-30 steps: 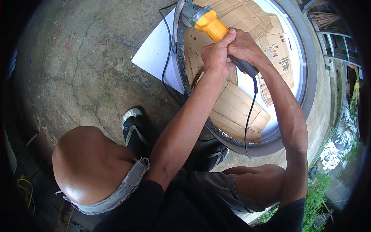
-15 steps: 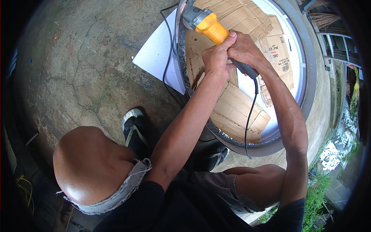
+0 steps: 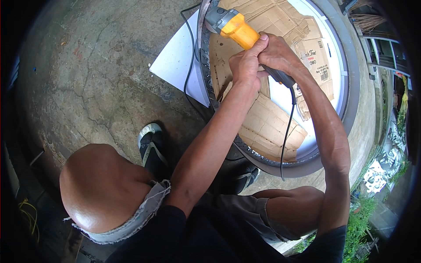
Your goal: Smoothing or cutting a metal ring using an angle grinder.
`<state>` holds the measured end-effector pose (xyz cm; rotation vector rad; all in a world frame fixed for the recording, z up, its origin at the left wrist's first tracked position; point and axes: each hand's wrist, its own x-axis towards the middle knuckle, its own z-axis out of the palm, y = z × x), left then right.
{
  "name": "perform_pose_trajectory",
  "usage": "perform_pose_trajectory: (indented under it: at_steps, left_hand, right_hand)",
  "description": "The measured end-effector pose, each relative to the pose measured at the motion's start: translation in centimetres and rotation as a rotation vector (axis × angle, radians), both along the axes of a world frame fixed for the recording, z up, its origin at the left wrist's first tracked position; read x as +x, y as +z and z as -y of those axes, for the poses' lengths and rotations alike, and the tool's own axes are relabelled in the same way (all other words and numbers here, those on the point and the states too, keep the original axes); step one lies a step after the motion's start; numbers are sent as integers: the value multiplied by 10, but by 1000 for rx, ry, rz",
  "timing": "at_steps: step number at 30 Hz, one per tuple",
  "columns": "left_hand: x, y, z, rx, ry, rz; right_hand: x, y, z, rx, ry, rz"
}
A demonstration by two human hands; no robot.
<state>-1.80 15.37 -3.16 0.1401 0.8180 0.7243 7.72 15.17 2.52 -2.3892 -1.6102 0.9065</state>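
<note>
A yellow angle grinder [image 3: 240,30] with a grey head and black rear handle is in both my hands. Fingers of my left hand [image 3: 246,65] are wrapped round its body from the near left. My right hand [image 3: 280,55] grips it just behind, over the start of the dark handle. The grinder's head is at the far left part of a large round metal rim [image 3: 205,52]; its disc is mostly hidden, so contact is unclear. A black power cord [image 3: 287,127] hangs from the handle down across the rim's near edge.
Brown cardboard pieces [image 3: 274,127] lie on a white surface inside the rim. A white sheet [image 3: 177,59] lies left of it on the cracked concrete floor [image 3: 96,79], crossed by a black cable [image 3: 189,79]. A metal ladder [image 3: 386,55] and green plants [image 3: 359,228] are at right.
The grinder's head has shifted very slightly left along the rim. Its rear handle and cord have moved a little to the right. Both hands keep their grip.
</note>
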Motion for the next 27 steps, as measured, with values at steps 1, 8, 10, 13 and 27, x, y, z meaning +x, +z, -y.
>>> perform_pose_trajectory:
  at_steps: [1,8,10,13,27]
  left_hand:
    - [1,0,3,2,10,5]
    - [-1,1,0,-11,-11,-27]
    - [1,2,0,-16,-7,-43]
    - [0,4,-1,-28,-8,-60]
    - [2,2,5,-20,4,-65]
  right_hand:
    - [0,0,0,0,0,0]
    - [0,-1,0,-12,-9,-8]
    - [3,-5,0,29,28,0]
    - [5,-7,-1,-22,-3,-3]
    - [3,-11,4,-9,-69,-22]
